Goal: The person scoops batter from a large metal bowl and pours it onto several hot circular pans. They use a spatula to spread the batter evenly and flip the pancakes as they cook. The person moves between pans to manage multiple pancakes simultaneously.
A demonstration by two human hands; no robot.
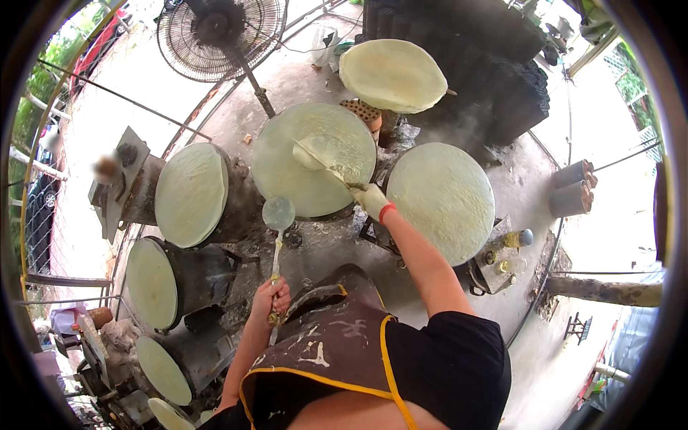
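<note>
My gloved right hand [370,199] is closed on the handle end of a thin spreading tool [321,161], whose far end rests over the wet batter on a round griddle [279,140]. Bare, my left hand [270,299] grips the long handle of a ladle [279,213], its round bowl held just below that griddle's near edge. To the right lies another round griddle covered with a pale green, bumpy sheet of batter [439,201]. A round, pale crepe-like sheet [393,75] sits beyond, at the top.
More batter-covered griddles stand at left, including one [192,194] on a dark drum stove. A pedestal fan [215,24] stands at the upper left. Dark stacked cylinders [457,59] fill the top right. Jars [517,238] stand at right, near a perforated briquette [361,110] by the middle griddle.
</note>
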